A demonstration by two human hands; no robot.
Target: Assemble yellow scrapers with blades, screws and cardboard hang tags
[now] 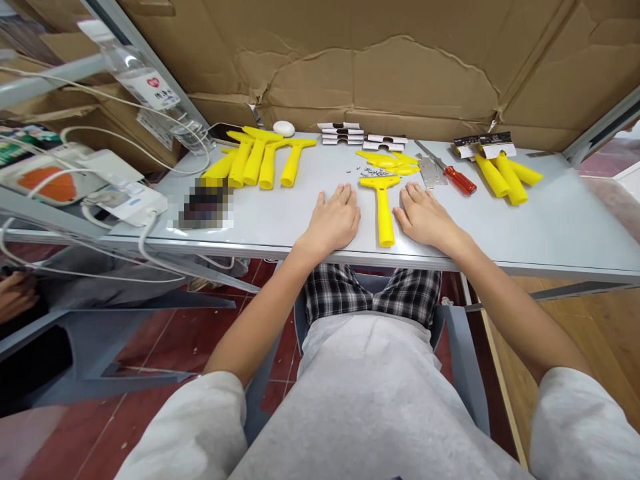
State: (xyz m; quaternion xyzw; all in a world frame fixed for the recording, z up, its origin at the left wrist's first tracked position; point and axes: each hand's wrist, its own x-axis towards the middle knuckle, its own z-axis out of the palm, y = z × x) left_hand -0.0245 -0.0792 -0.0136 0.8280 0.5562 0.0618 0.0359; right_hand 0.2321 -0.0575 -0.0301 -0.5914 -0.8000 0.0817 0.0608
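My left hand (pixel 336 219) lies flat on the grey table, fingers pointing away from me and holding nothing. Just to its right, a yellow plastic scraper handle (pixel 384 213) rests with its wide head toward the back. On the other side of that handle my right hand (pixel 423 215) is also laid flat, palm down. Behind the handle are small screws (pixel 381 173) in a loose pile and several flat yellow plastic pieces (pixel 387 161). Thin metal blades (pixel 432 171) lie beyond my right fingertips, beside a red-handled screwdriver (pixel 459 180).
Several yellow scraper handles (pixel 267 160) lie at the back left. Scrapers with card headers (pixel 507 177) lie at the right. Folded cards (pixel 342 133) are stacked near the cardboard wall (pixel 380 73). A plastic bottle (pixel 150 87) and white cables stand left. Another person's hand (pixel 17 293) shows far left.
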